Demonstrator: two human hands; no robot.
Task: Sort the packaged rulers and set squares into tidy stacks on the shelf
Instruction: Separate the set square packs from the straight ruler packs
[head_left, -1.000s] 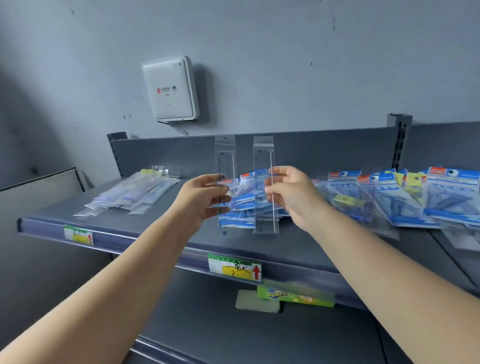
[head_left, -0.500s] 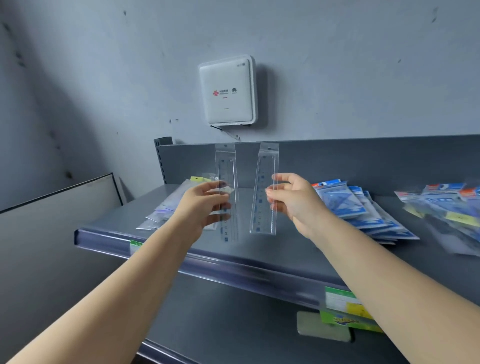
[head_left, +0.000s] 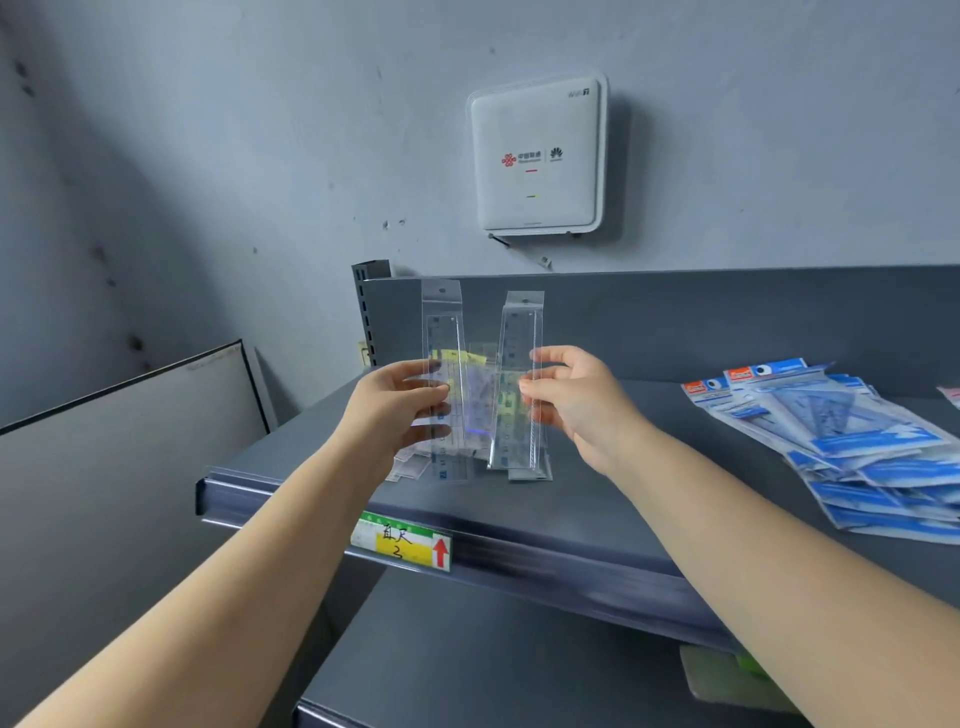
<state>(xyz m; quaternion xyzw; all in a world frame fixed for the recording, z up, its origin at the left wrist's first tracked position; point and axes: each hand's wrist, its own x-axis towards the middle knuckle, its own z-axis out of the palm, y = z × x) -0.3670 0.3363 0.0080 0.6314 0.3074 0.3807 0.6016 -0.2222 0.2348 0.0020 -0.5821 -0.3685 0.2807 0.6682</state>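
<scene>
My left hand (head_left: 400, 408) pinches a clear packaged ruler (head_left: 442, 332) and holds it upright above the grey shelf (head_left: 613, 499). My right hand (head_left: 576, 400) pinches a second clear packaged ruler (head_left: 519, 332), also upright, just to the right of the first. Behind both, partly hidden by them, a pile of clear ruler packs (head_left: 475, 379) lies on the shelf's left part. A spread stack of blue set-square packs (head_left: 852, 441) lies on the shelf at the right.
A white router box (head_left: 537, 156) hangs on the wall above the shelf. A yellow and green price label (head_left: 402, 543) sits on the shelf's front rail. A white board (head_left: 130, 415) leans at the left. A lower shelf (head_left: 467, 670) lies below.
The view has swung left, so the ruler pile now lies behind my hands and the blue packs sit further right. Both hands still hold their rulers upright.
</scene>
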